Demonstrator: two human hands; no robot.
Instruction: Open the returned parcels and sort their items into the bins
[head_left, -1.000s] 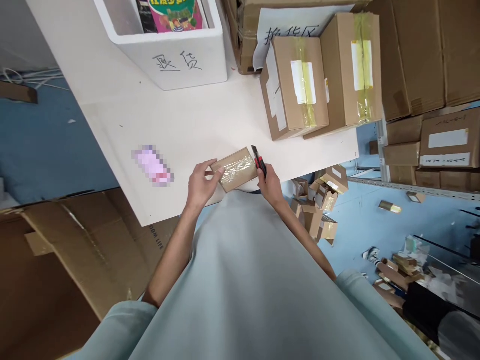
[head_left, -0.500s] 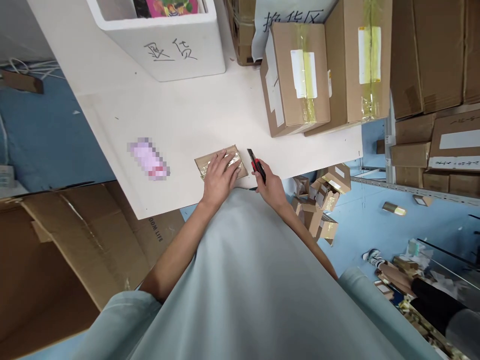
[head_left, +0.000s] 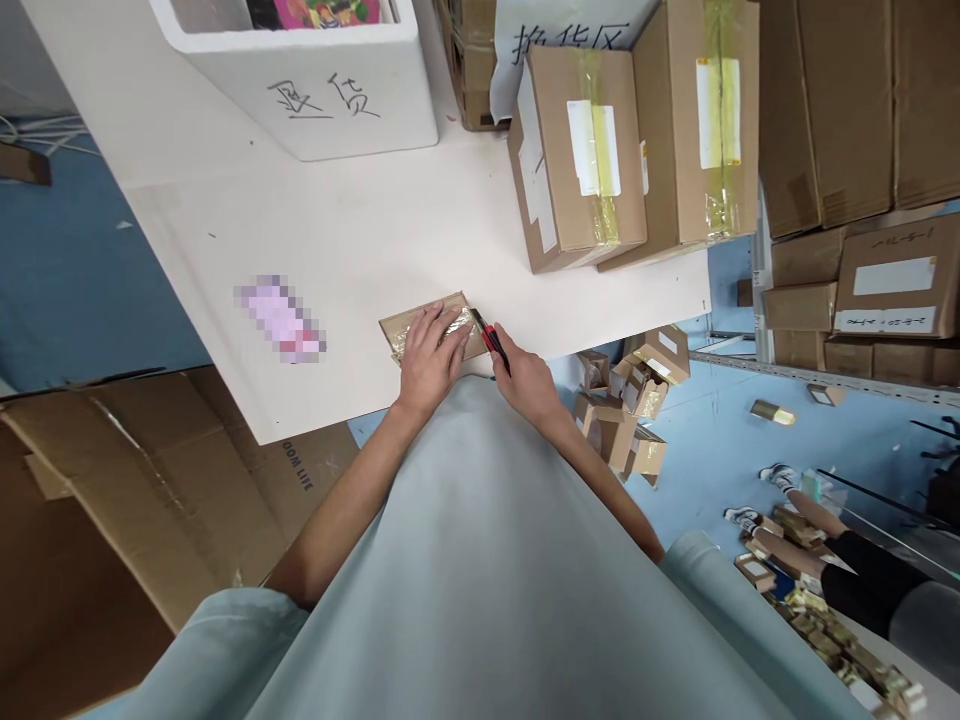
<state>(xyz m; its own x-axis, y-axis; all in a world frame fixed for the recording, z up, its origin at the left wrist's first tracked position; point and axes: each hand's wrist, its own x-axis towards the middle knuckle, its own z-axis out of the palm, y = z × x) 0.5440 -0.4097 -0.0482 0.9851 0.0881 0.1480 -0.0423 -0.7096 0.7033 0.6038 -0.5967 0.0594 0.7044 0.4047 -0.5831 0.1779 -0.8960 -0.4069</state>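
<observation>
A small flat cardboard box with shiny tape lies near the front edge of the white table. My left hand rests on top of it, fingers stretched out and spread, covering its middle. In my right hand is a box cutter with a red and black handle, fingers closed round it. Its tip is at the right end of the box; whether the blade touches the cardboard I cannot tell. To the left on the table lies a pixelated pink-purple item.
A white foam bin with handwriting stands at the back left. Two taped cartons occupy the right side. An open large carton is at lower left. Small boxes lie on the floor, and a person's legs show at right.
My right hand has moved the box cutter left, bringing its tip to the right end of the box. My left hand stays on the box. The whole view has shifted slightly.
</observation>
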